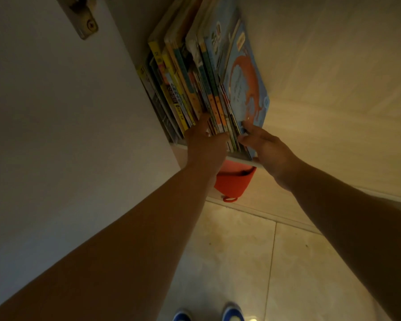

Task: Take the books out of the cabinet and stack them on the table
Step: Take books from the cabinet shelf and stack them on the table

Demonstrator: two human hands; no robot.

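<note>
Left grip (pixel 203 140) and right grip (pixel 262 144) flank shelved books (pixel 202 84).

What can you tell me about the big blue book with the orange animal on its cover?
The blue book is a thin, glossy picture book with an orange long-bodied animal on a pale blue cover. It stands at the right end of the row of books on the cabinet shelf, leaning left against them. The right hand touches its lower edge with its fingertips; whether it grips is unclear.
</note>
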